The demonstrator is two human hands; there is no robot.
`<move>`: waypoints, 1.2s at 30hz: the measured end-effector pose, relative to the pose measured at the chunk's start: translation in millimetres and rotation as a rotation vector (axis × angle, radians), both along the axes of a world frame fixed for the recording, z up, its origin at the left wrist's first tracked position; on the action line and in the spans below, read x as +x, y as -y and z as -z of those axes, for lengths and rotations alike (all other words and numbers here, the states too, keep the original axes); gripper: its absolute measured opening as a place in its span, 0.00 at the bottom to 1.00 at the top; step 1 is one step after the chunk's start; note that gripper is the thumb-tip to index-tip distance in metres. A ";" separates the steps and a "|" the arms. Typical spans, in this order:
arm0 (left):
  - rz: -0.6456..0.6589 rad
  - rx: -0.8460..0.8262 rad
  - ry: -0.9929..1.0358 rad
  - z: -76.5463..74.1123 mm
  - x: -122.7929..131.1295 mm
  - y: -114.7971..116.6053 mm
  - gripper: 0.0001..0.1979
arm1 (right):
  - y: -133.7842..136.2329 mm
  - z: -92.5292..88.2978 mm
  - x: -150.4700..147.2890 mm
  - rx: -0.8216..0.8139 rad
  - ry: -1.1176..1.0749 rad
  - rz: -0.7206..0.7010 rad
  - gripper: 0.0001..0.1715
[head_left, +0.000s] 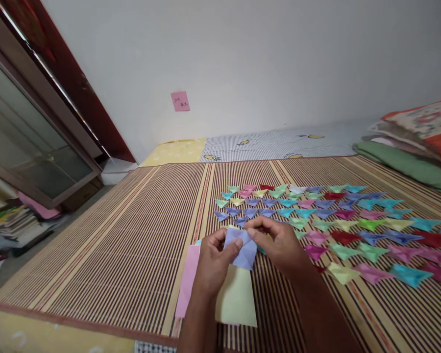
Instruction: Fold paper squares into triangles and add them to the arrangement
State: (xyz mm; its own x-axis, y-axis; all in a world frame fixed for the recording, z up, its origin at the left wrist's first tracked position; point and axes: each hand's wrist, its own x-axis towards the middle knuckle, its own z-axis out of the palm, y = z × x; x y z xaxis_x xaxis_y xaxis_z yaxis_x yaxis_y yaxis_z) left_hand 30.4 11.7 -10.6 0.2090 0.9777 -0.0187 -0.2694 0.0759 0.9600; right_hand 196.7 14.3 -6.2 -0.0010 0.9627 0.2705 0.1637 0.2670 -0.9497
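Note:
A folded square of blue-violet paper (247,255) is held up between my two hands. My left hand (216,260) grips its left side, the thumb lying flat across the front. With thumb and fingertips, my right hand (275,240) pinches the upper right corner. Below the square lie pale yellow paper sheets (238,296), partly covered by my left hand and forearm. To the left of that wrist, a pink sheet (187,282) shows. Rows of small folded paper boats or similar shapes (344,252), in many colours, spread beyond and to the right of my hands.
A striped bamboo mat (132,235) covers the bed. Folded bedding (407,164) is piled at the far right. A pink note (180,101) is stuck to the white wall. At the left are a glass-paned door (33,122) and a stack of books (14,223) on the floor.

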 end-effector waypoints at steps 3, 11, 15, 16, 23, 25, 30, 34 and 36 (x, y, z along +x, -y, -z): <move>0.045 0.041 -0.055 -1.8 1.1 0.6 0.17 | 4.7 -9.9 -4.3 0.065 0.096 -0.063 0.07; 0.092 0.039 -0.102 3.0 1.5 -0.2 0.16 | 4.8 -10.0 -7.9 0.098 0.160 -0.082 0.11; 0.110 -0.012 -0.068 2.9 0.5 -0.1 0.17 | 5.6 -10.4 -3.5 0.131 0.128 0.008 0.09; 0.102 -0.008 -0.075 2.9 0.5 0.1 0.17 | 6.2 -11.7 -2.9 0.157 0.133 0.015 0.07; 0.010 0.091 -0.182 4.2 2.9 0.2 0.16 | 7.5 -16.5 -5.9 0.220 0.242 -0.019 0.06; -0.007 0.102 -0.195 4.9 3.1 -0.2 0.17 | 6.3 -14.6 -6.3 0.228 0.246 -0.010 0.05; -0.017 0.085 -0.174 6.0 2.8 -0.3 0.16 | 3.9 -9.2 -4.4 0.251 0.258 -0.002 0.05; -0.013 0.057 -0.133 5.6 2.6 -1.0 0.17 | 4.0 -7.9 -2.8 0.259 0.279 0.005 0.05; -0.014 0.042 -0.121 4.8 2.5 -1.8 0.17 | 4.2 -8.7 -2.9 0.268 0.281 -0.001 0.06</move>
